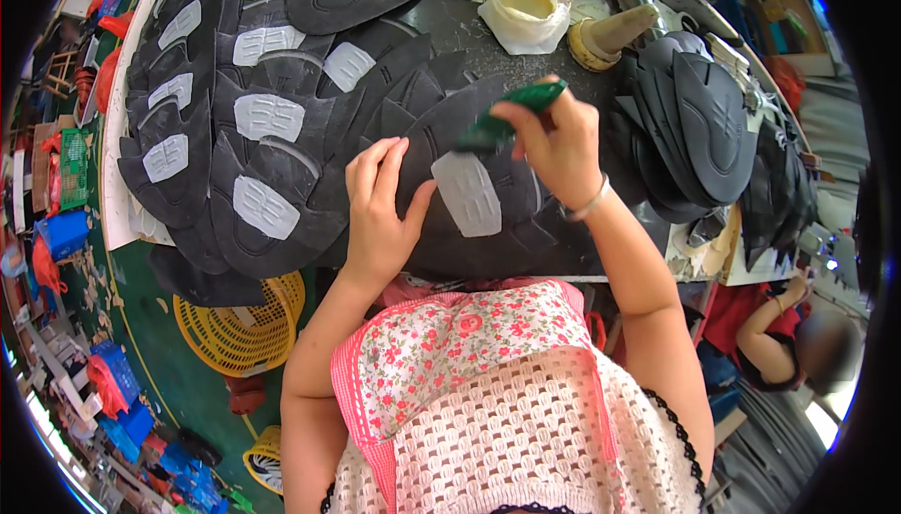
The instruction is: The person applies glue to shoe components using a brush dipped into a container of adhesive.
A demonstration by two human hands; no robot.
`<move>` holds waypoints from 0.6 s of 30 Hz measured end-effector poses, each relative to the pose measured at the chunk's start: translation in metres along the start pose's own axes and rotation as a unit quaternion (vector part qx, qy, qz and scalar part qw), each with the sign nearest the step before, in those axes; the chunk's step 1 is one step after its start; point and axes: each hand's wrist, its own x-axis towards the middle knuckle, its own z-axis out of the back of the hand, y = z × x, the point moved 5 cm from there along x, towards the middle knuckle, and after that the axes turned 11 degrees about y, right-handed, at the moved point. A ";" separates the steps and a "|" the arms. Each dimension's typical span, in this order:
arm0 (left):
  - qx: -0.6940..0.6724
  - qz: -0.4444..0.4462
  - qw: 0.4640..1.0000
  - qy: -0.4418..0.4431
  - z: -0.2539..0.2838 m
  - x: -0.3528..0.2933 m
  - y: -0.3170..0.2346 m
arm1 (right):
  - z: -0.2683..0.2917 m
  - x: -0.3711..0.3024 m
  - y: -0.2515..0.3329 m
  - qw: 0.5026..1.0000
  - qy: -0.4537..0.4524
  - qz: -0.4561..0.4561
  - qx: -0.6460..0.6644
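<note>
In front of me lies a black, sole-shaped foam piece (493, 162) with a pale grey patch (466, 195) on it. My left hand (377, 199) rests at the left side of this piece, its fingers stretched out and the thumb apart, holding nothing. Above the patch, my right hand (560, 146) is closed around a green brush (516, 112). The brush tilts down to the left, and its darker end is blurred, so I cannot tell whether it touches the foam.
Black pieces with grey patches (267, 118) overlap across the left of the table. Stacked black insoles (709, 129) stand at the right. A white tub (527, 12) and a beige cone-shaped object (615, 35) are at the back. Below left is a yellow basket (246, 340); another person (770, 336) sits at right.
</note>
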 end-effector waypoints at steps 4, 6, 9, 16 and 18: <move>0.006 -0.002 1.000 0.006 -0.002 0.002 -0.005 | 0.000 0.004 -0.003 0.995 -0.069 0.068 0.025; 0.036 0.020 0.999 0.006 -0.005 0.000 -0.003 | -0.009 -0.001 -0.001 0.993 0.013 0.099 0.059; 0.034 0.034 0.999 -0.003 -0.003 -0.002 -0.002 | -0.004 -0.043 0.010 0.988 0.069 0.131 0.045; 0.053 0.011 0.999 -0.005 -0.005 0.003 -0.007 | 0.004 -0.123 0.008 0.972 0.179 0.143 0.058; 0.058 0.002 0.998 -0.015 -0.003 0.004 -0.006 | 0.028 -0.118 0.001 0.981 0.113 0.110 0.111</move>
